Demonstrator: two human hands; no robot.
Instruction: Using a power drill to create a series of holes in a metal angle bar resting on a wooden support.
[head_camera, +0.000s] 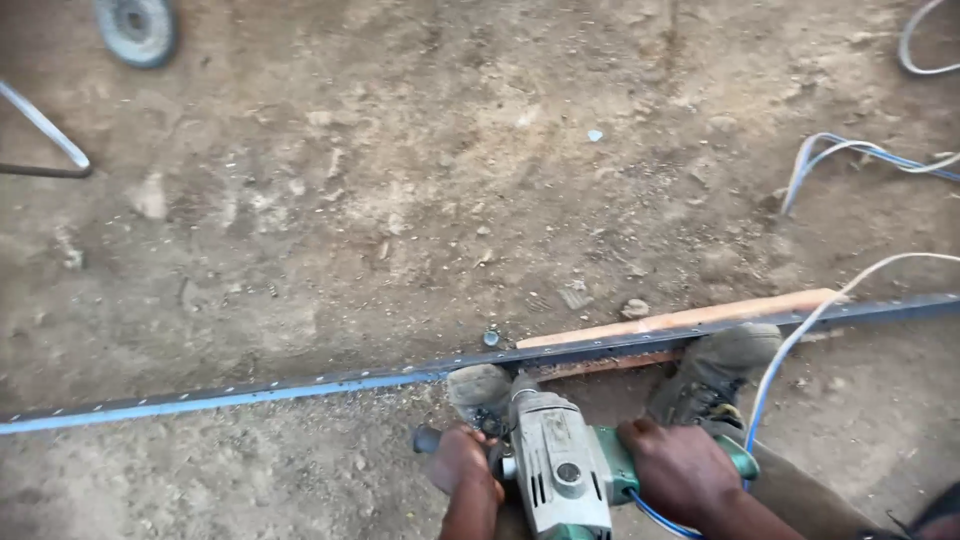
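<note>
Slip risk: judged possible, as drill (560, 465) pressed nose-down on narrow metal strip (300, 387); bit could skate off the smooth steel toward the boots.
Boots: left boot (478, 390) and right boot (715, 375) stood on or against the strip, very near the drill nose; contact point hidden.
Cable risk: blue-white cable (790, 350) ran beside the right boot, could snag.
Strip position: lay across dirt ground (400, 200), partly on a wooden plank (690, 318).
Left hand (462, 462): closed around black side handle, wrist straight.
Right hand (680, 470): wrapped tight on green rear grip, knuckles up, forearm low.
Trigger finger: could not tell.
</note>
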